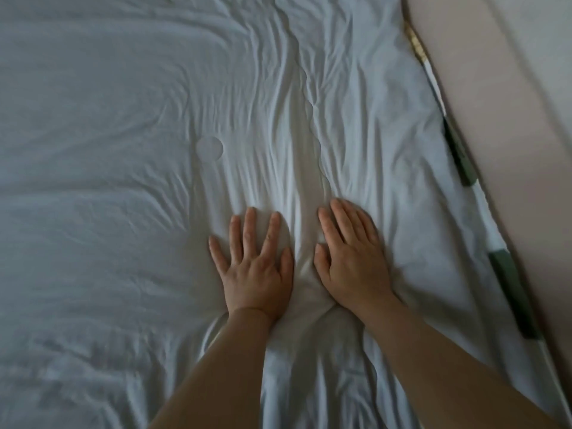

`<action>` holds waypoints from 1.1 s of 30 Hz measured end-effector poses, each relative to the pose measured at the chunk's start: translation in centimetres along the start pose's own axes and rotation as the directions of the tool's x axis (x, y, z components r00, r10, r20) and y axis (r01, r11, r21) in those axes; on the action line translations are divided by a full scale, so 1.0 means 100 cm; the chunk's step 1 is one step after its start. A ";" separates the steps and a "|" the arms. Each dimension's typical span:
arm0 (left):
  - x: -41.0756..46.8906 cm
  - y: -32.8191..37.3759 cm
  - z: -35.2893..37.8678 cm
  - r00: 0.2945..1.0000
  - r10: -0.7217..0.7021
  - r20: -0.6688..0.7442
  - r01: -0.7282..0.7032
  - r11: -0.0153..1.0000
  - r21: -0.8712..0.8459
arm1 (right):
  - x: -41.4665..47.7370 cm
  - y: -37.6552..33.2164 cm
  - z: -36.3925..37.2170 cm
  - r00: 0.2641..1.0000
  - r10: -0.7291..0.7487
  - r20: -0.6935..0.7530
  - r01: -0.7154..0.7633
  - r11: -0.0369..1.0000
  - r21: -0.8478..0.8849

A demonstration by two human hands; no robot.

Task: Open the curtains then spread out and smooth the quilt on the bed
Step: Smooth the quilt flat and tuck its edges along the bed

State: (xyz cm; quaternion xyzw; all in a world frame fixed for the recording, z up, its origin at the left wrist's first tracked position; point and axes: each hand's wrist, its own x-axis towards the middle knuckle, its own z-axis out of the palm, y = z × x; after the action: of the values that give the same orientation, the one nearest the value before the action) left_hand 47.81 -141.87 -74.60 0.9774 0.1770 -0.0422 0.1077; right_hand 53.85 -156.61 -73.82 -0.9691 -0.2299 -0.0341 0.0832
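White cotton fills nearly the whole frame: the pale, wrinkled white quilt (154, 212) is already laid out flat across the bed, so by my reading the spreading is mostly done and you are in the smoothing stage. The curtains are not in view, so you cannot confirm that step from here, though soft daylight seems to fall on the fabric.

Your left hand (255, 267) lies palm down just below the centre of the frame, fingers (249, 230) spread wide and flat, gripping nothing. Your right hand (353, 261) sits just beside it, also open and pressed flat, fingers closer together and angled toward the upper left. Between the two hands a raised ridge of cloth (305, 274) is pinched up, touching both thumbs.

From that ridge a band of long creases (297, 103) runs up the middle to the top of the frame; this is likely what is left to flatten. The left side of the frame looks far smoother. Along the right edge the quilt ends against a pinkish padded surface (510, 119), with a green-and-white striped strip (461, 159) showing in the gap between them.
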 end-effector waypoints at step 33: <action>0.010 0.004 0.008 0.998 -0.047 -0.050 0.050 0.996 0.068 | 0.002 0.002 0.014 0.996 0.013 -0.087 -0.002 0.992 0.124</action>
State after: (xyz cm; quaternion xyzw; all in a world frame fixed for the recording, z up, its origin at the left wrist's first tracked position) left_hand 48.82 -142.07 -75.43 0.9767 0.2017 -0.0275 0.0684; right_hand 54.15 -156.47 -75.26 -0.9605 -0.2239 -0.0618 0.1533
